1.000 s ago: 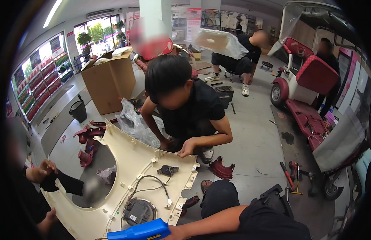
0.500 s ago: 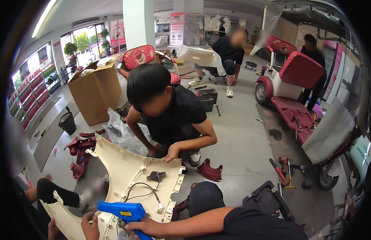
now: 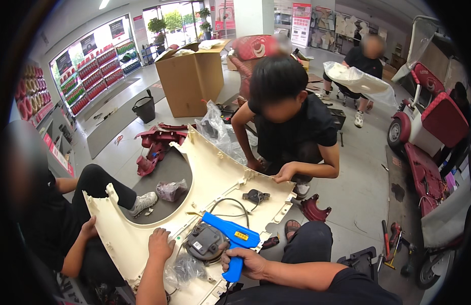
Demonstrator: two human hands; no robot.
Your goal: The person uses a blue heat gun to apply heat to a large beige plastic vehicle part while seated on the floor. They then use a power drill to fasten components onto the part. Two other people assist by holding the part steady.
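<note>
A: Where do we have the blue tool (image 3: pixel 228 227)?
B: In our right hand (image 3: pixel 245 262). The fingers are closed around the handle, and the narrow tip (image 3: pixel 195 213) points left, over the cream panel (image 3: pixel 217 168). We cannot tell whether the tip touches anything.
A: And our left hand (image 3: pixel 160 245)?
B: It rests on the panel, to the left of the round dark unit (image 3: pixel 205 241), with the fingers loosely spread and bent. We see nothing gripped in it, though the palm is hidden.
A: How far along are we?
B: Partway, we judge. The round unit already sits on the panel, and so does the small dark part (image 3: pixel 256 196) farther up, with a black cable (image 3: pixel 230 201) looping between them.
A: What looks unfinished?
B: Crumpled clear plastic (image 3: pixel 187 272) lies beside the unit. Whether the unit is firmly fixed, or where each cable end goes, we cannot tell.
A: Is the panel mounted?
B: Not on anything we can see. The co-worker across from us (image 3: pixel 296 134) holds its far edge, and the co-worker on our left (image 3: pixel 47 208) has fingers on its left side. Dark red parts (image 3: pixel 153 147) lie loose on the floor beyond, and a curved red piece (image 3: pixel 315 209) lies to the right.
</note>
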